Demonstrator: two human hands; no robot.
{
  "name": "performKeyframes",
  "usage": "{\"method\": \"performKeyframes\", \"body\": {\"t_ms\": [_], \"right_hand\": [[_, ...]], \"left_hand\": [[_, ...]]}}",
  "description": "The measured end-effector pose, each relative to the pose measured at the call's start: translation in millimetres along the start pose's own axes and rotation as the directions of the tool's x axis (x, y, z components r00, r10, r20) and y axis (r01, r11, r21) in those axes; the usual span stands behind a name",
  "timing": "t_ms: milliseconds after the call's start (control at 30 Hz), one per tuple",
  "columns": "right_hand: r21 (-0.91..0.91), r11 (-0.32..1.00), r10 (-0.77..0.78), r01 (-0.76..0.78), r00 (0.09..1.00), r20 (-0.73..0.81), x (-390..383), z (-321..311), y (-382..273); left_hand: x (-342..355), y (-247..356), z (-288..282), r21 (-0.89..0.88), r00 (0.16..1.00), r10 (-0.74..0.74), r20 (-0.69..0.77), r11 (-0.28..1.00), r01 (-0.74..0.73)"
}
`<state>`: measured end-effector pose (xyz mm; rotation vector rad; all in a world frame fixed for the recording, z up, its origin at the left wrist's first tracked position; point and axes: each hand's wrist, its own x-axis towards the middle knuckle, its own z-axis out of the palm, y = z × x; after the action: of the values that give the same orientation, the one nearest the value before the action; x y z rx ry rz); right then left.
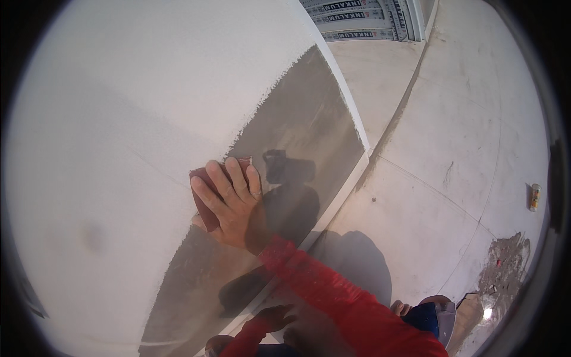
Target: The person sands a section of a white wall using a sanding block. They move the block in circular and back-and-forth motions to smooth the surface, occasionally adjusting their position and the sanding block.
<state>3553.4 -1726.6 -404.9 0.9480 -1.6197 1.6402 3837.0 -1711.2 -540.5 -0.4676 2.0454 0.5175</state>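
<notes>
My right hand [232,202], in a red sleeve, lies palm down on a reddish-brown sheet of sandpaper [204,202]. The sheet is pressed against a large pale surface [131,119], where the white meets a grey band [303,107] with a ragged border. My fingers spread over the paper and the thumb sits at its lower edge. At the bottom, my left hand [276,317] hangs in shade, off the grey band and near my body. Its fingers are too dark to make out.
A narrow white edge strip [342,187] bounds the grey band. Beyond lies a pale, stained floor [422,178] with seams. Printed film-wrapped panels [363,18] stand at the top. A small yellow-orange cylinder [535,197] lies at far right, above a rough grey patch [505,262].
</notes>
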Motion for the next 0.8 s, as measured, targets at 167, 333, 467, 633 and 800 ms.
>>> {"method": "performKeyframes", "body": {"t_ms": [167, 333, 467, 633, 800], "right_hand": [[-0.116, 0.925, 0.31, -0.362, 0.895, -0.322, 140, -66, 157], [-0.04, 0.975, 0.214, -0.219, 0.972, -0.101, 17, 0, 9], [-0.066, 0.998, 0.018, -0.022, 0.997, -0.072, 22, -7, 22], [-0.147, 0.948, 0.207, -0.281, 0.899, -0.386, 170, -83, 192], [-0.066, 0.966, 0.243, -0.249, 0.966, -0.091, 19, 3, 7]], "left_hand": [[-42, 13, -26, -0.406, 0.976, 0.007, -0.218, 0.909, -0.097], [-38, -40, 12, -0.106, 0.989, -0.13, -0.07, 0.987, 0.122], [-36, -20, 6, -0.031, 0.992, -0.065, -0.109, 0.998, 0.062], [-58, 40, -20, -0.08, 0.921, 0.214, -0.325, 0.964, -0.252], [-51, 20, -4, -0.165, 0.993, 0.041, -0.111, 0.985, -0.059]]}}
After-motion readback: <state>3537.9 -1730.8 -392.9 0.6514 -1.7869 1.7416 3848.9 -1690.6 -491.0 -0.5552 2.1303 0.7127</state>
